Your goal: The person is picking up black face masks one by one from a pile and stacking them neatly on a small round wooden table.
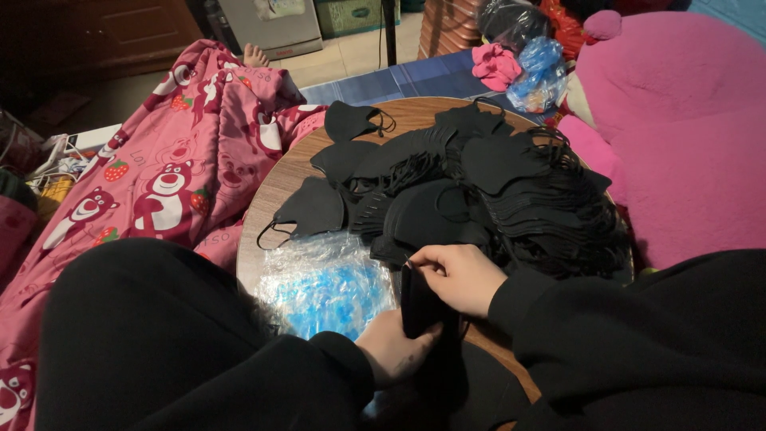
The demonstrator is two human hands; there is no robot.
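Head view: you're seated at a round wooden table (275, 191), black sleeves in from both lower corners.

Your right hand (461, 275) is curled shut at the near edge of the mask pile, fingers pinching the top of a small stack of black masks (419, 307) held upright on edge. Your left hand (395, 347) is under and behind that stack, palm cupping its lower end; thumb and fingers are mostly hidden by the stack, so you can't see how far it closes, only that it's touching and supporting.

The stack sits at the near rim of the table, between your two hands, just beside the big pile.

The pile of black masks (495, 183) covers the middle and right of the table, ear loops tangled along the right side. Loose single masks lie on the left: one (311, 209) near the left rim with its loop hanging out, another (349, 121) at the far edge.

A clear plastic bag with blue contents (323, 287) lies flat on the table, just left of your hands, touching the pile's near edge.

Left of the table: a pink blanket (171, 172) printed with bears and strawberries. Right: a big pink plush (678, 128). Another person's bare foot (255, 56) shows past the blanket at the far end.
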